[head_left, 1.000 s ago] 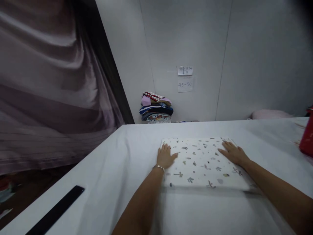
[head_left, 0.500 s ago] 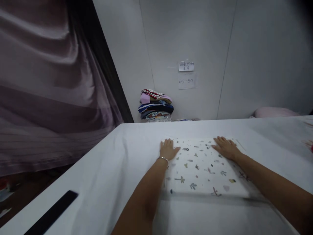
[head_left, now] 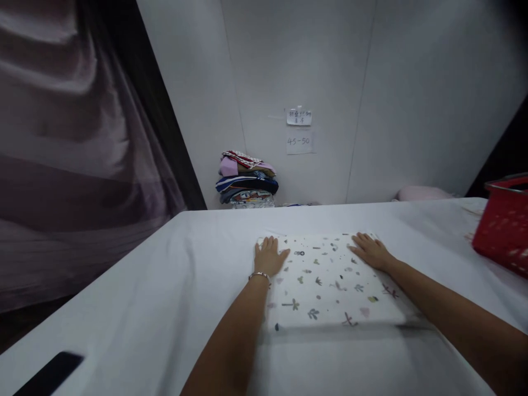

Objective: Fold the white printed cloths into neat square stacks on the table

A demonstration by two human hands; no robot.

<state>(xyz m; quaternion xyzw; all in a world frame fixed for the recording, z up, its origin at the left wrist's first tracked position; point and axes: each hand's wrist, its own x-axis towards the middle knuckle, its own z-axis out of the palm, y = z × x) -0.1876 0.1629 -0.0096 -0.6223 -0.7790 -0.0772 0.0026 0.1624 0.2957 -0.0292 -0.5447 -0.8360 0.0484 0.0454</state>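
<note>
A white cloth (head_left: 325, 286) printed with small plants and shapes lies folded into a flat rectangle in front of me. My left hand (head_left: 269, 256) rests palm down on its far left corner, fingers spread, with a bracelet at the wrist. Near the far right corner my right hand (head_left: 372, 251) lies flat on the fabric, its fingers also stretched out. Neither hand grips anything. My right forearm passes over the cloth's right side and hides part of that edge.
A white-covered table (head_left: 198, 324) carries the cloth. Dark flat object (head_left: 51, 374) at the near left; red basket (head_left: 505, 228) at the right. Beyond the far edge stand stacked folded clothes (head_left: 247, 179) by a wall with paper signs (head_left: 300, 141). A draped curtain (head_left: 74, 165) hangs left.
The view has turned rightward, bringing the red basket into sight and shifting everything left in the picture. Both hands stay flat at the far corners of the cloth.
</note>
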